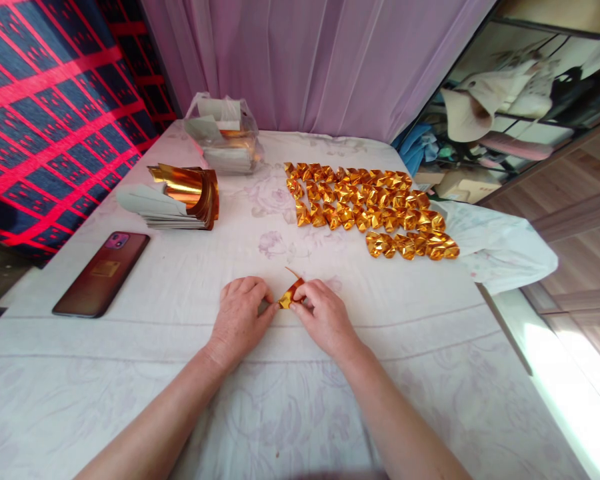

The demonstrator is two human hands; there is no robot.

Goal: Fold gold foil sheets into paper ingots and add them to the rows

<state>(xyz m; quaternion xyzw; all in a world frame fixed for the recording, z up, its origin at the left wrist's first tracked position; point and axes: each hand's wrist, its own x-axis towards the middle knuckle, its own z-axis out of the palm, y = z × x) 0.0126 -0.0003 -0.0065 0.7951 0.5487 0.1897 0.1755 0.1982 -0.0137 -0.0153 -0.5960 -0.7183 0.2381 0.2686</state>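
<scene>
My left hand (241,317) and my right hand (325,317) meet at the middle of the table, both pinching a small piece of gold foil paper (291,293) that is partly folded, one corner sticking up. The piece rests low over the white flowered tablecloth (190,373). Beyond my hands lie several finished gold folded pieces (370,208) laid out in rows. A stack of flat gold sheets (187,197), curled at the top, stands to the far left of my hands.
A dark red phone (103,272) lies face down at the left. A clear plastic bag with more paper (225,133) sits at the back. A purple curtain hangs behind; the table's right edge drops off beside a wooden floor and a cluttered shelf.
</scene>
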